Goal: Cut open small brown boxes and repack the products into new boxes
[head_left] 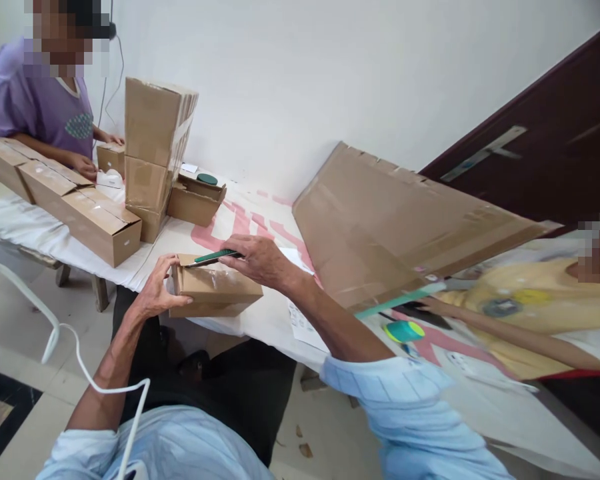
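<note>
A small closed cardboard box lies on the near edge of the cloth-covered table, with clear tape shining on its top. My left hand grips the box's left end, thumb along the front face and fingers over the upper corner. Above the box top, my right hand is closed on a slim green-and-black tool, which points left toward my left fingers. Its exact kind is not clear; it looks like a utility knife. Whether its tip touches the cardboard I cannot tell.
Beyond the box stand stacked cartons, an open carton and a row of long boxes. A large cardboard panel leans at right. One person works at far left, another at right near a tape roll. A white cable hangs lower left.
</note>
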A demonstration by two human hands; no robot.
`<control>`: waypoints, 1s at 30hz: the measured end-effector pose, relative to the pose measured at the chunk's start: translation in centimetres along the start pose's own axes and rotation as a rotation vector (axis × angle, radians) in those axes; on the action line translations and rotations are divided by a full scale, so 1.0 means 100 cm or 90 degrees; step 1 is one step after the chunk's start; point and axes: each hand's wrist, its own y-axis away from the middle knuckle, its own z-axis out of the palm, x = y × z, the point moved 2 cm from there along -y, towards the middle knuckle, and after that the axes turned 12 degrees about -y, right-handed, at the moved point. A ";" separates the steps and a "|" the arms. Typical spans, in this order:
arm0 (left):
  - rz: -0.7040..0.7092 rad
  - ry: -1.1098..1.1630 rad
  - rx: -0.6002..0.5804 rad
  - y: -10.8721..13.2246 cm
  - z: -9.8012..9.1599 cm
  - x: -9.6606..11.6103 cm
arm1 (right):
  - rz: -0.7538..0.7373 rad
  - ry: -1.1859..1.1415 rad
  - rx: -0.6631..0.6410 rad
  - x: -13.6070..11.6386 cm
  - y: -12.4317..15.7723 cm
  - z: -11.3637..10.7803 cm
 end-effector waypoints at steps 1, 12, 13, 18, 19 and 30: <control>-0.001 -0.002 0.001 -0.001 -0.001 0.000 | -0.001 0.019 -0.014 -0.001 -0.002 -0.002; 0.015 -0.031 -0.011 -0.006 -0.016 -0.004 | 0.129 0.016 -0.025 0.058 0.074 -0.050; 0.020 -0.042 -0.027 -0.006 -0.019 -0.004 | 0.145 -0.020 0.031 0.067 0.086 -0.050; 0.057 -0.089 -0.103 -0.018 -0.033 -0.003 | 0.310 -0.110 0.370 0.094 0.134 0.017; 0.065 -0.101 -0.115 -0.021 -0.035 -0.002 | 0.357 -0.107 0.396 0.096 0.140 0.043; 0.066 -0.141 -0.205 -0.037 -0.052 0.003 | 0.262 -0.220 0.454 0.072 0.107 0.108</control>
